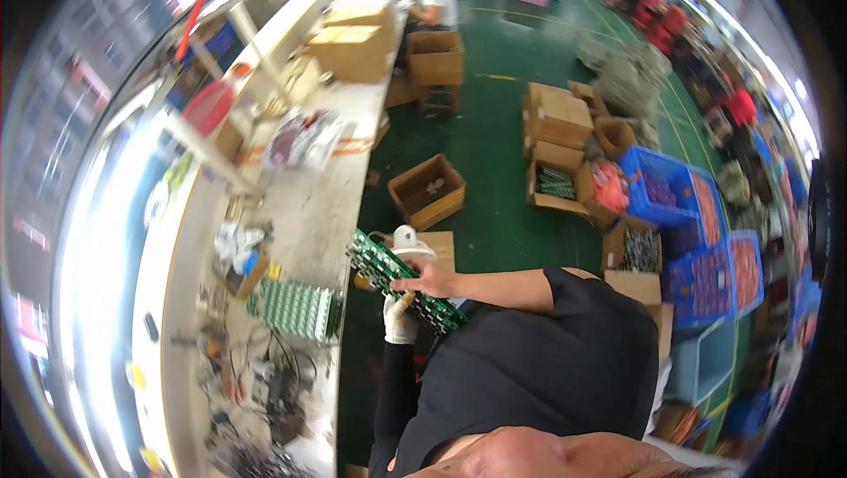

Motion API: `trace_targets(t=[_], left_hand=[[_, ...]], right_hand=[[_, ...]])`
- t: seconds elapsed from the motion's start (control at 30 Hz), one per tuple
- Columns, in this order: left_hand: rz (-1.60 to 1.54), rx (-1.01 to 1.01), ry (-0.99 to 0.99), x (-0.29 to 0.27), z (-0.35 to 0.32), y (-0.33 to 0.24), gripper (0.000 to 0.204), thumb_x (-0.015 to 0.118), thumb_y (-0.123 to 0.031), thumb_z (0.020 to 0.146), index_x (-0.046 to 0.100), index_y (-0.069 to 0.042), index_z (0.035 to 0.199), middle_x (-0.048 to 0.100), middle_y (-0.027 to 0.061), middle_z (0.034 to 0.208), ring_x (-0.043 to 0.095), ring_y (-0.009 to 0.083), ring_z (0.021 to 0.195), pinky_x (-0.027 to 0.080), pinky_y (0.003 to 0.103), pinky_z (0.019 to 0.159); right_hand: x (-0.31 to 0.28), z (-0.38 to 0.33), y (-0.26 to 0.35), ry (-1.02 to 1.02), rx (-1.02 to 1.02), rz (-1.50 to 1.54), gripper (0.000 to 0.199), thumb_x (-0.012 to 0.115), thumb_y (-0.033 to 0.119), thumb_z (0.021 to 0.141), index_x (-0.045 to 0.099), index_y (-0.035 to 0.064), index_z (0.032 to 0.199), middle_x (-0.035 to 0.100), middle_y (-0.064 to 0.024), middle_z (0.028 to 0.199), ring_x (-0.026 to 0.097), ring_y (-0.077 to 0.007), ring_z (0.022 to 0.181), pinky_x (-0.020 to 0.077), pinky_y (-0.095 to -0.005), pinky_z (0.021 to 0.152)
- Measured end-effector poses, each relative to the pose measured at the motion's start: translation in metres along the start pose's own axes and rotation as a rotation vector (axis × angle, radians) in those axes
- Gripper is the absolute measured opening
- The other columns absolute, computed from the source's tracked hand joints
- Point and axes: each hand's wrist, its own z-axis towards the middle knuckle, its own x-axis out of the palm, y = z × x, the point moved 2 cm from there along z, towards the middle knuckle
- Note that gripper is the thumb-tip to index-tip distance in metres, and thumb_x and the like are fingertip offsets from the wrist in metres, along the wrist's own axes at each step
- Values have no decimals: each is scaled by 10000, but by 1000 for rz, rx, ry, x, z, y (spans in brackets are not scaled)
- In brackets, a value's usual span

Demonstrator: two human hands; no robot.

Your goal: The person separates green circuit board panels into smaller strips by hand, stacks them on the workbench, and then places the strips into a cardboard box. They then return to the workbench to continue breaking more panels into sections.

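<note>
I hold a stack of green circuit boards (375,263) in front of my body, just off the edge of the workbench (348,213). My left hand (400,321), in a white glove below a black sleeve, grips the boards from the bench side. Bare, my right hand (430,278) lies over the stack with its fingers closed on the edge. Close beyond the hands stands a white object with a rounded top (406,238), partly hidden. Rows of green and white boards (300,308) lie on the bench to the left.
Cables and tools (278,381) clutter the near bench. Clear plastic bags (304,138) and cardboard boxes (348,50) lie farther along it. An open carton (428,191) stands on the green floor. Blue crates (701,288) line the right. A seated person (432,1) works at the far end.
</note>
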Motion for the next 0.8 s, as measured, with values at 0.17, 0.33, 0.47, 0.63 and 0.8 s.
trace_targets(t=[0.17,0.33,0.47,0.63,0.8], left_hand=[[34,-46,59,7,15,60,474,567,-185,836,415,-59,1267,520,72,1163,516,212,1050,423,344,881],[726,22,172,31,45,126,782,704,-240,763,252,-45,1371,457,168,1212,486,236,1073,398,338,908],[1584,226,338,129,55,136,900,686,-526,694,330,62,1275,420,297,1206,435,414,1123,391,416,928],[1704,111,471,201,75,183,995,609,-645,688,284,68,1302,405,301,1239,457,411,1118,423,415,890],[1712,109,412,250,94,229,1050,699,-559,655,240,126,1305,454,301,1185,524,402,1040,459,405,838]], right_hand=[[-41,-54,12,23,297,176,598,725,412,722,551,73,1182,561,-75,1143,483,-182,1070,344,-312,937],[-97,-104,-20,-237,321,441,503,761,253,674,603,75,1117,555,-81,1173,479,-211,1083,326,-330,952],[-154,-157,-45,-313,350,851,374,708,158,705,612,48,1049,624,-91,999,597,-219,883,492,-383,787],[-214,-193,-102,-318,213,1094,356,650,188,746,596,49,1070,636,-99,980,604,-240,861,480,-409,807],[-259,-231,-76,-426,50,1083,307,649,164,705,651,-10,959,644,-98,990,594,-205,916,424,-325,860]])
